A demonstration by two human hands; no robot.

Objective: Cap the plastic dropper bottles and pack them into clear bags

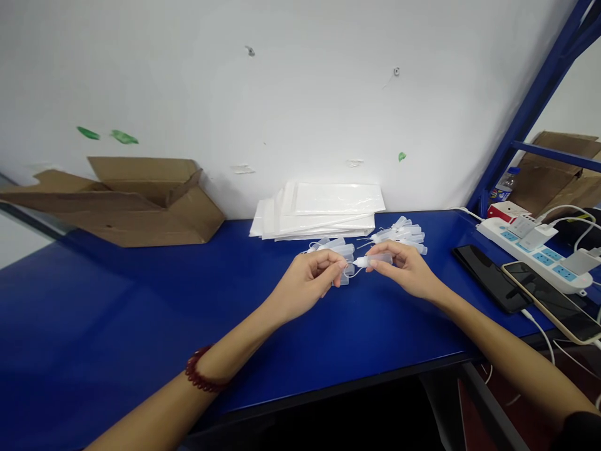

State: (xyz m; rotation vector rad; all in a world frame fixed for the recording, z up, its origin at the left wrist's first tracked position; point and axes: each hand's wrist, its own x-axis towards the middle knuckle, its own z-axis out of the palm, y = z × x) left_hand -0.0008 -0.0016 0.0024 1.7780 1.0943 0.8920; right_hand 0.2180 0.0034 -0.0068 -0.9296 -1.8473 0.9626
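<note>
My right hand pinches a small translucent squeeze bottle, its white nozzle turned left towards my other hand. A thin white strap loops from the nozzle end to the fingertips of my left hand. Those fingers are closed in a pinch; whatever small piece is in them is hidden. Behind and beneath my left fingers lies a group of similar bottles, partly covered. Another pile of bottles lies just beyond my right hand, some with thin tips pointing left.
A stack of white plastic bags lies against the wall. On the left stands an open cardboard box. To the right are a black phone, a light-edged phone and a white power strip with chargers and cables. The blue table has its edge near me.
</note>
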